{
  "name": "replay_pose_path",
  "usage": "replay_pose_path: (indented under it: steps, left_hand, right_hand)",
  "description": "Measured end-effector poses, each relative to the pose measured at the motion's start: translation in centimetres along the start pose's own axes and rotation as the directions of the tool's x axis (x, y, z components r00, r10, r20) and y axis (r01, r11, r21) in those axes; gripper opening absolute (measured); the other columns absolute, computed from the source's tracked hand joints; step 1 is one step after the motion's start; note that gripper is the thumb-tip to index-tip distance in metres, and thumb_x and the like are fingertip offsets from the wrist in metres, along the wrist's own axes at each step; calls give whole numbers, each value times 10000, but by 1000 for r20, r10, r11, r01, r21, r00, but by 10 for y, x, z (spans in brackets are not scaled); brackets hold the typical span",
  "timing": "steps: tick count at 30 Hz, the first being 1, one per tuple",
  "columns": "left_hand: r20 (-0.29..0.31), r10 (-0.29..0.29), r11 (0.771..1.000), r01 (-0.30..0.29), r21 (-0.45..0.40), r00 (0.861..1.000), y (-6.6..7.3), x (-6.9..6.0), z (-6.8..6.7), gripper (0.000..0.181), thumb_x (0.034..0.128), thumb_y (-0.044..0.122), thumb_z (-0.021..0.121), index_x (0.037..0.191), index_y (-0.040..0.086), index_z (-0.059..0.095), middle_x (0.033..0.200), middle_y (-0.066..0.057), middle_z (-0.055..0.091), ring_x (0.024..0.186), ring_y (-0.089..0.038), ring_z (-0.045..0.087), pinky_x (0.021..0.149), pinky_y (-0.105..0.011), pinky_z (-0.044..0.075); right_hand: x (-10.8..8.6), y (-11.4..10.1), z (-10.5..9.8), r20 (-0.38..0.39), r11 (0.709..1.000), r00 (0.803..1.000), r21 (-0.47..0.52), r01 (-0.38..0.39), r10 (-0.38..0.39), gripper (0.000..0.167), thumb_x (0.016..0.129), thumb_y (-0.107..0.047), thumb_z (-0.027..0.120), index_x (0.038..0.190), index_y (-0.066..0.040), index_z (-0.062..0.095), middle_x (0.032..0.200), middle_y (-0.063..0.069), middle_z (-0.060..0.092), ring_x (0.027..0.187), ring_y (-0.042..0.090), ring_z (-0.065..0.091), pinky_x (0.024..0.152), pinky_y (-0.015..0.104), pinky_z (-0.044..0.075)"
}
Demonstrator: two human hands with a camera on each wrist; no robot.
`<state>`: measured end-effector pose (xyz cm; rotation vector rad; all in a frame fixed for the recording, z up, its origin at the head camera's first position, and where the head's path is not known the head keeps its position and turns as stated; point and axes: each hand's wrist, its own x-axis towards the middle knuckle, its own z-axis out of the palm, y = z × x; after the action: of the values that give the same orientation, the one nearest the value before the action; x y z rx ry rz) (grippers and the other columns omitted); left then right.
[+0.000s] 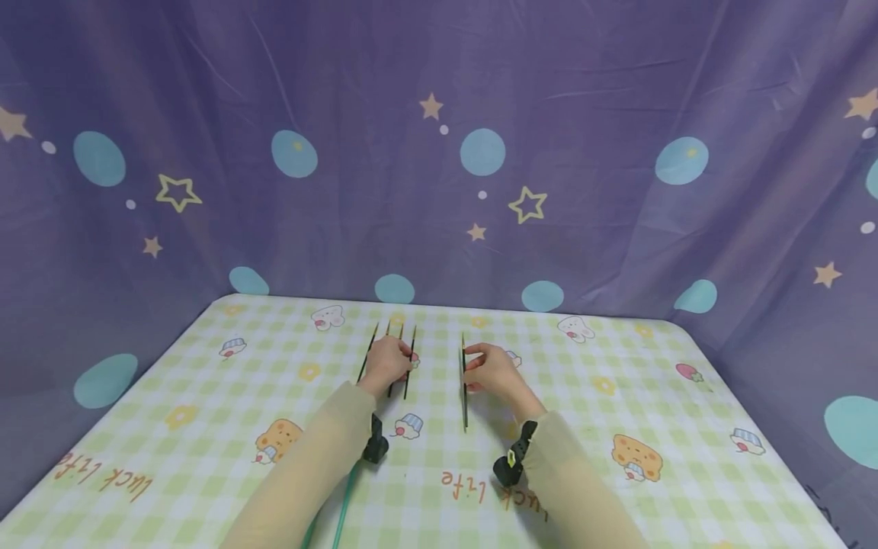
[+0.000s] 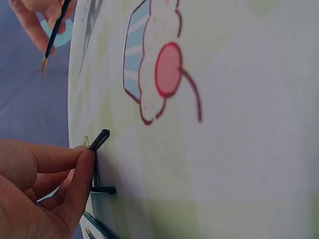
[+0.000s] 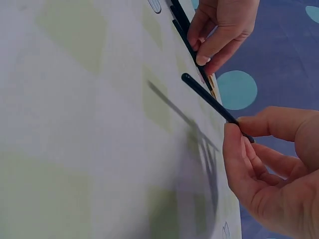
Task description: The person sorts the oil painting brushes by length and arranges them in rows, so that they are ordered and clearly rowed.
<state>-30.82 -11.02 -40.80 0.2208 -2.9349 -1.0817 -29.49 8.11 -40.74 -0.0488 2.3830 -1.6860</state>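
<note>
My right hand point(image 1: 491, 372) pinches a thin dark paintbrush point(image 1: 465, 408) between thumb and fingertips. In the right wrist view that paintbrush point(image 3: 207, 97) is raised off the table, and its shadow falls on the cloth. Its bristle tip points to the table's far side. To the left, my left hand point(image 1: 387, 362) pinches another dark paintbrush point(image 1: 407, 387) at the right of a group. The left wrist view shows its handle point(image 2: 101, 139) between thumb and finger. Beside it lie several more paintbrushes point(image 1: 366, 358), partly hidden behind the left hand.
A green checked tablecloth point(image 1: 206, 457) with printed cupcakes and bears covers the table. Behind it hangs a purple curtain point(image 1: 384, 198) with stars and blue dots. A green cable point(image 1: 345, 503) runs beneath the left forearm towards the near edge.
</note>
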Motion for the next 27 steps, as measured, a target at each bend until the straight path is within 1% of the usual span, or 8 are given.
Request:
replay_pose_path:
  steps: [4, 10, 15, 18, 21, 25, 27]
  left_hand:
    - [0, -4, 1000, 4, -8, 1000, -1, 1, 1, 175, 760, 36, 678, 933, 17, 683, 906, -103, 661, 481, -81, 555, 471, -201, 473]
    - [-1, -1, 1000, 1, -9, 1000, -1, 2, 2, 178, 764, 44, 685, 940, 17, 681, 916, -114, 663, 486, -87, 565, 473, -209, 475]
    - [-8, -2, 1000, 2, 0, 1000, -1, 2, 2, 173, 758, 44, 690, 929, 18, 683, 921, -113, 662, 485, -87, 567, 476, -211, 475]
    - [-9, -3, 1000, 3, 10, 1000, 0, 2, 1, 172, 757, 41, 687, 927, 25, 686, 910, -95, 663, 480, -79, 563, 476, -206, 472]
    - [-5, -2, 1000, 2, 21, 1000, 0, 2, 0, 170, 755, 43, 683, 925, 31, 687, 892, -78, 662, 474, -74, 557, 486, -207, 471]
    - [-1, -4, 1000, 4, 27, 1000, 0, 1, -2, 186, 752, 42, 677, 938, 35, 685, 859, -71, 660, 465, -73, 549, 503, -207, 465]
    - [0, -9, 1000, 9, 27, 1000, 0, 1, -1, 183, 751, 43, 678, 933, 36, 683, 843, -66, 657, 462, -74, 545, 503, -207, 459]
  right_hand:
    - [8, 0, 6, -6, 1000, 1000, 16, -7, 7, 504, 714, 91, 644, 1197, 6, 529, 823, 83, 564, 558, 132, 566, 578, 283, 550]
    - [15, -3, 16, -3, 999, 1000, 35, 3, -3, 510, 715, 93, 640, 1206, 17, 524, 824, 92, 573, 549, 133, 569, 587, 299, 550]
    - [24, -6, 26, -21, 998, 1000, 56, 16, -15, 503, 690, 110, 643, 1177, 37, 542, 816, 106, 594, 520, 122, 565, 571, 302, 553]
    - [28, -7, 32, -26, 998, 999, 56, 26, -25, 488, 688, 119, 645, 1162, 49, 550, 832, 124, 606, 529, 119, 566, 576, 300, 554]
    - [30, -9, 39, -26, 998, 999, 52, 40, -38, 474, 695, 122, 644, 1156, 62, 548, 873, 169, 624, 545, 120, 573, 586, 297, 554]
    - [33, -10, 46, -28, 998, 999, 61, 29, -27, 461, 703, 125, 645, 1151, 66, 552, 926, 200, 635, 557, 124, 588, 585, 295, 555]
    - [36, -10, 48, -33, 997, 999, 75, 13, -10, 455, 709, 124, 645, 1150, 60, 556, 935, 191, 634, 569, 130, 597, 584, 292, 554]
